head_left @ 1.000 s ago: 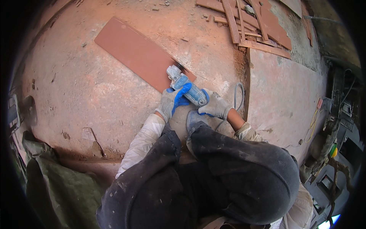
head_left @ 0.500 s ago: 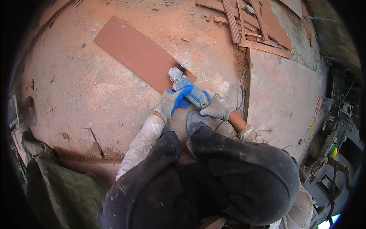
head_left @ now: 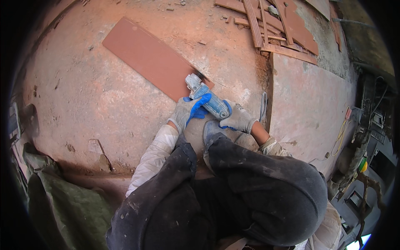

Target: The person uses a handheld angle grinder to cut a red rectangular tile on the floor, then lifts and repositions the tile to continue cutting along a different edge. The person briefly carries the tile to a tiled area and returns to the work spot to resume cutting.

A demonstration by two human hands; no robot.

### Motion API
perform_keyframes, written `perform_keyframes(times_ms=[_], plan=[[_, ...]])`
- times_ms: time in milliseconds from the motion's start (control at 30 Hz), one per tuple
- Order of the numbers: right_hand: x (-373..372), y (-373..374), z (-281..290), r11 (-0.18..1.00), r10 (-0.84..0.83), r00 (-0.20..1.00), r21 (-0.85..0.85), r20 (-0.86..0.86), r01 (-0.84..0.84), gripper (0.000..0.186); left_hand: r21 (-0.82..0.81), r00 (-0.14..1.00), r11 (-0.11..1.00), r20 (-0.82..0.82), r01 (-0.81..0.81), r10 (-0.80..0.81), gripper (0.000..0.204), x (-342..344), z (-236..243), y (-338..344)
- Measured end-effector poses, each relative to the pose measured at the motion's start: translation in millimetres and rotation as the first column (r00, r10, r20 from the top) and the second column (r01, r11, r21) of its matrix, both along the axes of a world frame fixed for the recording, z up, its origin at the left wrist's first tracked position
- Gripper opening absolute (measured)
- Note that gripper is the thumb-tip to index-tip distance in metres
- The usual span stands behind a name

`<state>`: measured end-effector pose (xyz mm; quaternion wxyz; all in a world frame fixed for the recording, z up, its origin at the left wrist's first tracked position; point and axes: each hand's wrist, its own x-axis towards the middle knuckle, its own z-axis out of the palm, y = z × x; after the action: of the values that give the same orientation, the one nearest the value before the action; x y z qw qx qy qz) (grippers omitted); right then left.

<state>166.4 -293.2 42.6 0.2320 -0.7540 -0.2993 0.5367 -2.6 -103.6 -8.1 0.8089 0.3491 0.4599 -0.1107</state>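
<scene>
Both of my hands, in grey-and-blue work gloves, hold a blue angle grinder (head_left: pixel 214 102) with a pale metal head. My left hand (head_left: pixel 183 111) wraps round its front part near the head. Round the rear end of the body closes my right hand (head_left: pixel 240 117). A long reddish-brown tile (head_left: pixel 146 58) lies flat and slanting on the dusty floor. The grinder's dark disc (head_left: pixel 200 75) is at the tile's far edge, near its right end; blur hides how deep it sits. My shoe (head_left: pixel 213 128) is just below the grinder.
Broken tile strips (head_left: pixel 287 25) are piled at the far right, beside a raised slab (head_left: pixel 310 100). A grey cable (head_left: pixel 263 106) loops right of my right hand. Green sheeting (head_left: pixel 62 200) lies at the lower left. A yellow cord (head_left: pixel 343 131) runs along the right side.
The grinder and both hands have shifted very slightly to the right along the tile's edge. The tile stays in place, and both hands keep their hold.
</scene>
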Motion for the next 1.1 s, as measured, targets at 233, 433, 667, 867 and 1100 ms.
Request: perform_keyframes(times_ms=[233,433,667,867,1100], plan=[[-3.8,-1.5,-5.6,0.998,0.04,0.995,0.043,0.089,-0.044,0.066,0.006,1.0,1.0,0.013,-0.011,0.011,0.061,-2.0,-3.8,-1.9],[-2.9,7.7,9.8,0.998,-0.011,1.0,-0.067,-0.024,0.01,0.067,-0.016,0.999,0.999,0.007,-0.051,0.051,0.059,-2.2,-0.8,-2.0],[-3.9,8.7,10.8,0.998,-0.023,0.999,-0.051,-0.033,0.021,0.064,0.012,0.997,0.999,0.055,-0.051,0.05,0.058,-2.8,6.4,-1.0],[-3.8,4.8,6.7,0.999,-0.006,1.0,-0.042,0.007,0.007,0.064,0.02,1.0,1.0,0.001,-0.02,0.02,0.062,-2.2,4.9,-0.7],[-3.4,7.2,24.4,0.996,-0.048,0.997,-0.075,-0.056,0.044,0.062,0.015,1.0,1.0,0.006,0.025,-0.025,0.067,-1.7,5.9,-1.0]])
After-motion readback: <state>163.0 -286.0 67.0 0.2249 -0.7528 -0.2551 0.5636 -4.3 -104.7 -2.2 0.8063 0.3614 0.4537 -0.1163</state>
